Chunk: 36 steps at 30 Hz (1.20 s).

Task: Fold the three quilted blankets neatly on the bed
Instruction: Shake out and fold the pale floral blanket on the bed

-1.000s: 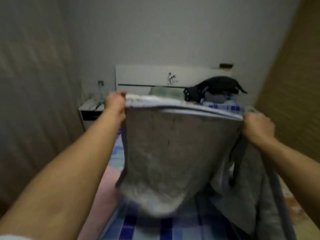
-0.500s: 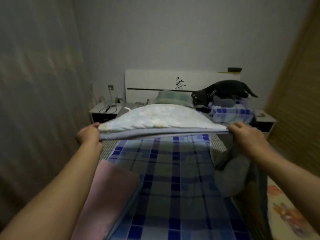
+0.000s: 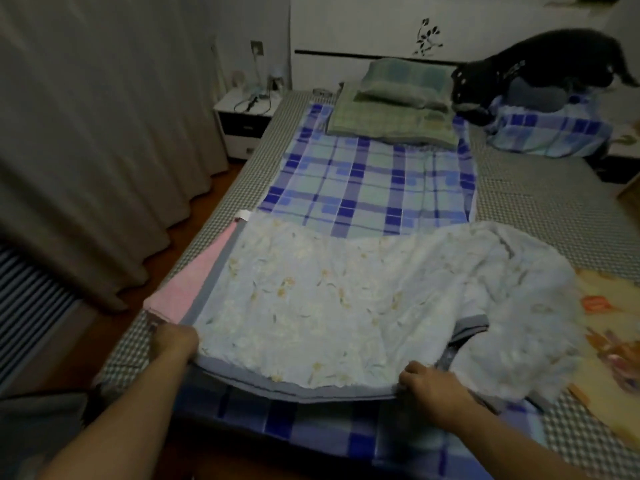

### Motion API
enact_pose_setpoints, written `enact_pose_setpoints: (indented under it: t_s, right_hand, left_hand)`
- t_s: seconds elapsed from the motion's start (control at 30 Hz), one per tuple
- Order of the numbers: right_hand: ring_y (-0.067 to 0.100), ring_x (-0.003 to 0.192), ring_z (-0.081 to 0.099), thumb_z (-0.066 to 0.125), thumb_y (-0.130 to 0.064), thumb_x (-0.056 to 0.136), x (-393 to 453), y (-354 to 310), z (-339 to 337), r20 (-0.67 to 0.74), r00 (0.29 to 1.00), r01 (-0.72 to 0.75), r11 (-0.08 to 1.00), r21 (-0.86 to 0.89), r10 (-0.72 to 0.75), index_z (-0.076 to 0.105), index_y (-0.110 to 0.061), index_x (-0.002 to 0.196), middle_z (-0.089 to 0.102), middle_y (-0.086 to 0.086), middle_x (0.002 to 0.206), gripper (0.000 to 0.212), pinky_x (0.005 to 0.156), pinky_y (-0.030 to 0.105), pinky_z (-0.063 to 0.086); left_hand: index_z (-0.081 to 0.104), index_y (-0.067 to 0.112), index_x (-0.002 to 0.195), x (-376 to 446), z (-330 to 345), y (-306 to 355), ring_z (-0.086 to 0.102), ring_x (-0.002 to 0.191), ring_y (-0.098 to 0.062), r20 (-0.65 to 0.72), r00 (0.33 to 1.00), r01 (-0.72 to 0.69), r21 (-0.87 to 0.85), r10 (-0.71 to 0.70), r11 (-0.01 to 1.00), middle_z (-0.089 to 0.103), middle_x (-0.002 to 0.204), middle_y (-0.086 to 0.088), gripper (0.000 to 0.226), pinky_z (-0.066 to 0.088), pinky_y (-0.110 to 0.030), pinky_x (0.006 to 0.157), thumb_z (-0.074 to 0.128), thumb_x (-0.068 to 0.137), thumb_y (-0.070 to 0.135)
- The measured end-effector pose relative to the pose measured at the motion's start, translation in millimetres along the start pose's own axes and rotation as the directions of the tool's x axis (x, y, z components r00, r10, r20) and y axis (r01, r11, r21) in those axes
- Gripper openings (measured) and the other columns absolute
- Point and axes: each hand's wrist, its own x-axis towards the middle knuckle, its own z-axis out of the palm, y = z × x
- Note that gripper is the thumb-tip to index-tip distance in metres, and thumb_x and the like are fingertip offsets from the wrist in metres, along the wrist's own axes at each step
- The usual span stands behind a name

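A pale blue floral quilted blanket (image 3: 311, 306) with a grey border lies spread across the near end of the bed, its right part bunched in loose folds. My left hand (image 3: 175, 342) grips its near left corner. My right hand (image 3: 433, 386) grips the near edge further right. A pink blanket (image 3: 188, 284) lies under its left side, showing as a strip. A yellow patterned blanket (image 3: 609, 327) lies at the right. Beneath them runs a blue plaid sheet (image 3: 367, 188).
A black cat (image 3: 519, 71) sits on a folded plaid pile (image 3: 547, 133) at the head of the bed, beside a green pillow (image 3: 398, 95). A white nightstand (image 3: 242, 123) stands at the far left. Grey curtains (image 3: 86, 133) hang along the left wall.
The floral blanket, held up in front of me a second ago, has been swung out and lowered flat onto the near end of the bed. Both hands came down with it, still gripping its edge.
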Motion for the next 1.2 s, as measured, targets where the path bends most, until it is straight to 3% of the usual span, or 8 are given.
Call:
enact_pose_setpoints:
  t_s: [0.2, 0.4, 0.63, 0.77, 0.93, 1.03, 1.1, 1.2]
  right_hand:
    - [0.027, 0.105, 0.064, 0.053, -0.034, 0.093, -52, 53, 34, 0.094, 0.930, -0.356, 0.934, -0.017, 0.356, 0.048, -0.023, 0.134, 0.045, 0.008, 0.135, 0.043, 0.082, 0.035, 0.050]
    - [0.028, 0.125, 0.051, 0.073, -0.032, 0.080, -130, 116, 68, 0.336, 0.761, -0.621, 0.773, 0.131, 0.554, 0.019, -0.030, 0.152, 0.029, 0.011, 0.150, 0.090, 0.098, 0.033, 0.047]
    - [0.036, 0.094, 0.063, 0.057, -0.022, 0.092, -189, 229, -110, -0.319, 0.349, -0.909, 0.402, 0.115, 0.881, 0.067, -0.010, 0.105, 0.057, 0.015, 0.105, 0.020, 0.076, 0.041, 0.056]
    - [0.038, 0.082, 0.052, 0.055, -0.017, 0.091, -165, 203, -237, -0.788, 0.036, -0.629, 0.627, 0.459, 0.614, 0.055, -0.006, 0.102, 0.046, 0.020, 0.104, 0.015, 0.065, 0.042, 0.045]
    - [0.005, 0.101, 0.051, 0.056, -0.043, 0.095, -94, 91, -223, -0.846, 0.278, 0.015, 0.879, 0.477, 0.455, 0.058, -0.018, 0.115, 0.050, -0.005, 0.111, 0.032, 0.087, 0.028, 0.046]
    - [0.036, 0.116, 0.049, 0.065, -0.037, 0.084, -62, 75, -191, -0.610, 0.664, -0.284, 0.900, 0.330, 0.433, 0.033, -0.024, 0.146, 0.041, 0.013, 0.131, 0.071, 0.089, 0.043, 0.046]
    - [0.044, 0.112, 0.054, 0.058, -0.019, 0.091, -48, 71, -176, -0.366, 0.703, -0.439, 0.776, 0.452, 0.611, 0.019, -0.024, 0.154, 0.051, 0.021, 0.131, 0.074, 0.090, 0.047, 0.046]
    - [0.033, 0.099, 0.060, 0.049, -0.012, 0.091, -23, 46, -150, -0.519, 0.714, -0.191, 0.844, 0.501, 0.470, 0.050, -0.016, 0.139, 0.062, 0.018, 0.115, 0.048, 0.086, 0.038, 0.046]
  left_hand:
    - [0.066, 0.006, 0.115, -22, 32, -23, 0.057, 0.111, -0.042, 0.173, 0.979, -0.094, -0.106, 0.112, 0.990, 0.060, 0.127, -0.024, 0.032, 0.047, -0.042, 0.097, 0.054, 0.088, -0.005]
    - [0.073, 0.021, 0.099, -94, 105, 3, 0.063, 0.086, -0.026, 0.415, 0.854, -0.235, -0.231, 0.314, 0.944, 0.069, 0.110, -0.013, 0.045, 0.052, -0.026, 0.068, 0.046, 0.082, -0.010]
    - [0.068, 0.004, 0.118, -113, 129, 51, 0.059, 0.112, -0.038, 0.373, 0.855, -0.303, -0.206, 0.361, 0.930, 0.064, 0.125, -0.020, 0.039, 0.046, -0.035, 0.101, 0.046, 0.089, -0.008]
    - [0.067, 0.008, 0.120, -114, 126, 71, 0.062, 0.108, -0.038, 0.336, 0.849, -0.362, -0.193, 0.408, 0.912, 0.066, 0.123, -0.018, 0.038, 0.049, -0.039, 0.100, 0.049, 0.089, -0.004]
    - [0.069, 0.006, 0.114, -117, 123, 59, 0.061, 0.109, -0.037, 0.336, 0.851, -0.333, -0.248, 0.403, 0.910, 0.067, 0.119, -0.017, 0.035, 0.048, -0.037, 0.099, 0.050, 0.087, -0.006]
    - [0.071, 0.006, 0.111, -126, 103, 49, 0.062, 0.105, -0.033, 0.287, 0.852, -0.373, -0.255, 0.438, 0.892, 0.068, 0.112, -0.013, 0.037, 0.048, -0.032, 0.091, 0.050, 0.084, -0.009]
    - [0.073, 0.008, 0.106, -132, 89, 47, 0.062, 0.096, -0.029, 0.269, 0.828, -0.413, -0.300, 0.491, 0.860, 0.070, 0.109, -0.015, 0.041, 0.045, -0.028, 0.081, 0.048, 0.081, -0.012]
    - [0.074, 0.016, 0.094, -145, 73, 45, 0.064, 0.086, -0.029, 0.323, 0.745, -0.464, -0.376, 0.583, 0.802, 0.072, 0.096, -0.008, 0.043, 0.051, -0.036, 0.079, 0.046, 0.077, -0.013]
